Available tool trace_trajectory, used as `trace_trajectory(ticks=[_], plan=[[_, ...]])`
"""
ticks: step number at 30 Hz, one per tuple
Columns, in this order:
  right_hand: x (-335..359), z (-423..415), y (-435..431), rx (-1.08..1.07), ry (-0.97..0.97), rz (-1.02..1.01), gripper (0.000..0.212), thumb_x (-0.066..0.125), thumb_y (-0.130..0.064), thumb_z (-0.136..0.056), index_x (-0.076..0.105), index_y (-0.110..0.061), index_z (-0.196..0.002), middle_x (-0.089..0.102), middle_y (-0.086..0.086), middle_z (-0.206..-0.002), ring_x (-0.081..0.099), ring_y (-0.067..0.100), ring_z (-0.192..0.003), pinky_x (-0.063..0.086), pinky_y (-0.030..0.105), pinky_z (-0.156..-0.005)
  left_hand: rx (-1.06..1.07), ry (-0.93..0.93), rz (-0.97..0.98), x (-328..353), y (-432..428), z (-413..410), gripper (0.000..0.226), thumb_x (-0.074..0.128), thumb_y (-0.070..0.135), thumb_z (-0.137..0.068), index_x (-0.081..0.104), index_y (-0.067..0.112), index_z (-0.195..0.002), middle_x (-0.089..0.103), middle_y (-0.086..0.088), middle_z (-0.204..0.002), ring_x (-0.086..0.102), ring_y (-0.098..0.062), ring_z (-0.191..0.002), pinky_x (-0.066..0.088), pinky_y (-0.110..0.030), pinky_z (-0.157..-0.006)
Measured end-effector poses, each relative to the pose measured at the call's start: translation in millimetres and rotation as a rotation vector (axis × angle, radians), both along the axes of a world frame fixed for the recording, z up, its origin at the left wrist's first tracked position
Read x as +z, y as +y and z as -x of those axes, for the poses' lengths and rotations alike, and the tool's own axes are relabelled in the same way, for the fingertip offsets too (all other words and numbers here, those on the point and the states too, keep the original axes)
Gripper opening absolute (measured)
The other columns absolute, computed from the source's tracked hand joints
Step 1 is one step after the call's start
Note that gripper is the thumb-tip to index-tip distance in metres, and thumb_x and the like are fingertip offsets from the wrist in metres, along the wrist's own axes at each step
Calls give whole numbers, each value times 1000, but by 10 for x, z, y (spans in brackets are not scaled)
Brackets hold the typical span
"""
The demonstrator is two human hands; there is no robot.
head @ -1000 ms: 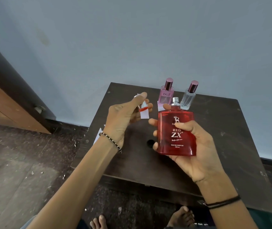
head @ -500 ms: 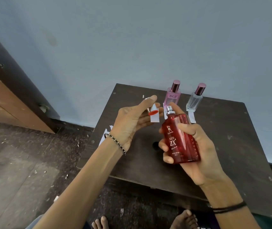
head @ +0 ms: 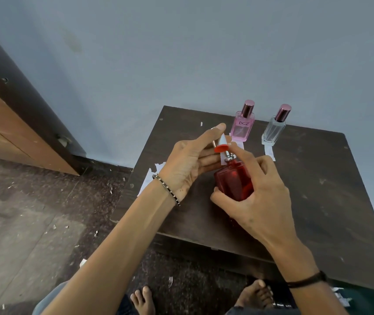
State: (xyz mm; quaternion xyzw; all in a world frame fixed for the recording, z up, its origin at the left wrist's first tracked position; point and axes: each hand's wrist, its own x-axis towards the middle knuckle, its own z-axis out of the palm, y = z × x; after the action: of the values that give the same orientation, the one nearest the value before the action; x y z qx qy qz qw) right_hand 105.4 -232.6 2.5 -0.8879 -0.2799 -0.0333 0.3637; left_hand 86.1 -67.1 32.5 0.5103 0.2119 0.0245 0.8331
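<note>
My right hand (head: 259, 196) clamps the red bottle (head: 233, 180). My left hand (head: 188, 160) pinches a red-rimmed tip (head: 222, 147) at its neck, at the bottle's twelve o'clock.

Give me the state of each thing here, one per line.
Red square glass perfume bottle: uncapped, tilted, gripped by right hand.
Small white piece with red rim: held by left hand at the bottle's silver nozzle.
Pink glass bottle marked DGZ: capped, upright on dark wooden table.
Clear glass bottle: capped, upright on table.
</note>
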Motion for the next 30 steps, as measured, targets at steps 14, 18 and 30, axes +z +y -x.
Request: trace_trajectory(ticks=[14,18,30], plan=[[-60,-21,42,-86,-156,136,84,60,-75,-66,40,-47,-142,50,2,-114,47,9,-83,55,30,-66,18,25,69,0,48,10,52,71,35,-90,67,-8,-120,77,-19,-109,77,-27,-91,63,-32,-73],[-58,-21,53,-97,-171,165,83,60,-76,-66,42,-45,-141,50,1,-112,46,10,-80,57,33,-64,13,27,71,-10,46,13,51,71,35,-90,68,-6,-120,78,-17,-108,78,-25,-90,63,-31,-71],[-35,-19,57,-77,-133,142,84,58,-76,-67,37,-46,-142,49,4,-116,46,10,-85,56,34,-67,12,36,92,-34,64,7,50,71,35,-90,68,-5,-121,78,-18,-107,78,-27,-92,63,-33,-73]])
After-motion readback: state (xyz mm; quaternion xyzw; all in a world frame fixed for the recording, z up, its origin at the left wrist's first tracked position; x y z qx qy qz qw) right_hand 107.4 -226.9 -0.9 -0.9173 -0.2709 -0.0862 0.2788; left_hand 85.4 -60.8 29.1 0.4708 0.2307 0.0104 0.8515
